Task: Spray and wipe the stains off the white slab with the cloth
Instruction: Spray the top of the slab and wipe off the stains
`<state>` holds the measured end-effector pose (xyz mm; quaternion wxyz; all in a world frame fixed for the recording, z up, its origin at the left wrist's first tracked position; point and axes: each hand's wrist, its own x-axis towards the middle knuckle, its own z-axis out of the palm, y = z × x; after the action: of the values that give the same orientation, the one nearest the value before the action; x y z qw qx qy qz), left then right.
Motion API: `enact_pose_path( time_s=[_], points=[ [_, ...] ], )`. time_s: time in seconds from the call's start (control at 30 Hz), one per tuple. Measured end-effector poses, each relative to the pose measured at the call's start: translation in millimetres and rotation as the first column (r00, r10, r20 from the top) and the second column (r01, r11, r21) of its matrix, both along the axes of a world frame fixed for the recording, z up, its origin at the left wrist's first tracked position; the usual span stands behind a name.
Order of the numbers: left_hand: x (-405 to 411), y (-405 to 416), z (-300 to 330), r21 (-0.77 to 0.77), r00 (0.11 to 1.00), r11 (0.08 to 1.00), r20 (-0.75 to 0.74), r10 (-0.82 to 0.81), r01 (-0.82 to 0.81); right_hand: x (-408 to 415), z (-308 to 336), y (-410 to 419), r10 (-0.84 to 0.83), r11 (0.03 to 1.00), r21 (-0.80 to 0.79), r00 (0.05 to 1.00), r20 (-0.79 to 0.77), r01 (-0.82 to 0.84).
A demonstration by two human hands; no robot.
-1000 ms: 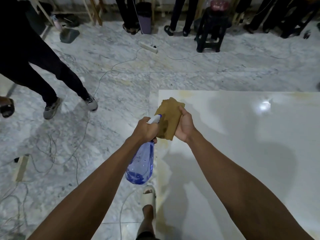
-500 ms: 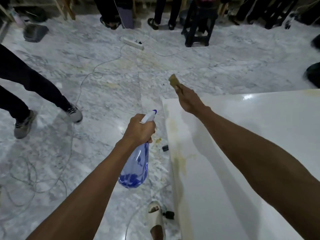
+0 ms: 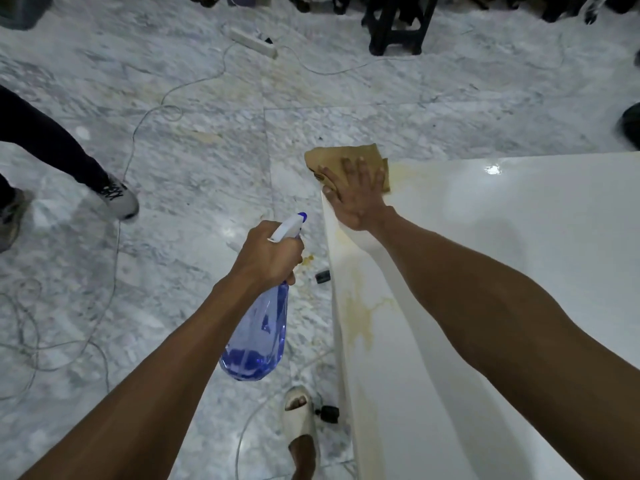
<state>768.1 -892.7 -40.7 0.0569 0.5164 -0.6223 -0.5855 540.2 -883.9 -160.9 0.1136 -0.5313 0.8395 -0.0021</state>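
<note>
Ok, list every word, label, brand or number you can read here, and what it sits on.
No text can be read in this view.
Spray bottle: no label visible on the clear blue body.
Grey sneaker: dark marking on the side, too blurred to read.
Cloth, white slab, power strip: no readable print.

The right hand lies flat, fingers spread, pressing a tan cloth onto the far left corner of the white slab; part of the cloth overhangs the edge. Yellowish stains run along the slab's left side and beside the cloth. The left hand grips the neck of a blue spray bottle over the marble floor, nozzle pointing toward the slab. A foot in a beige sandal stands beside the slab. Cables trail across the floor.
</note>
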Motion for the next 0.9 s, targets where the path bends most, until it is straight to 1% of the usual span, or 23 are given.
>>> enact_pose_path(
  time_s=[0.07, 0.13, 0.2, 0.27, 0.37, 0.47, 0.6, 0.7, 0.9],
  points=[
    [1, 12, 1, 0.018, 1.000, 1.000, -0.013, 0.021, -0.021, 2, 3, 5, 0.027, 0.999, -0.020, 0.998, 0.063, -0.025],
    [3, 27, 1, 0.026, 0.999, 0.999, -0.013, 0.035, -0.035, 4, 6, 9, 0.029, 0.999, -0.018, 0.995, 0.093, -0.028],
    [6, 42, 1, 0.027, 0.999, 0.998, -0.005, 0.048, -0.048, 11, 4, 19, 0.009, 1.000, -0.001, 0.998, 0.065, -0.009],
    [10, 59, 1, 0.013, 0.998, 0.998, 0.002, 0.057, -0.057, 24, -2, 35, 0.009, 1.000, -0.018, 1.000, 0.025, -0.009],
    [21, 92, -1, -0.016, 0.998, 0.998, 0.014, 0.068, -0.068, 43, -3, 66, 0.019, 0.999, -0.039, 1.000, 0.016, -0.018],
    [33, 133, 3, -0.025, 0.997, 0.997, 0.017, 0.079, -0.078, 63, 0, 97, 0.023, 1.000, -0.009, 0.999, 0.036, -0.023],
    [52, 192, 7, -0.029, 0.994, 0.993, -0.018, 0.110, -0.111, 92, 0, 147, 0.045, 0.999, 0.007, 0.998, 0.048, -0.046],
    [71, 233, 6, -0.020, 0.991, 0.991, -0.009, 0.130, -0.130, 113, 4, 186, 0.063, 0.998, 0.023, 0.995, 0.077, -0.065],
    [111, 304, 13, 0.007, 0.988, 0.988, -0.012, 0.157, -0.157, 159, 8, 267, 0.067, 0.998, 0.012, 0.996, 0.057, -0.067]
  ],
)
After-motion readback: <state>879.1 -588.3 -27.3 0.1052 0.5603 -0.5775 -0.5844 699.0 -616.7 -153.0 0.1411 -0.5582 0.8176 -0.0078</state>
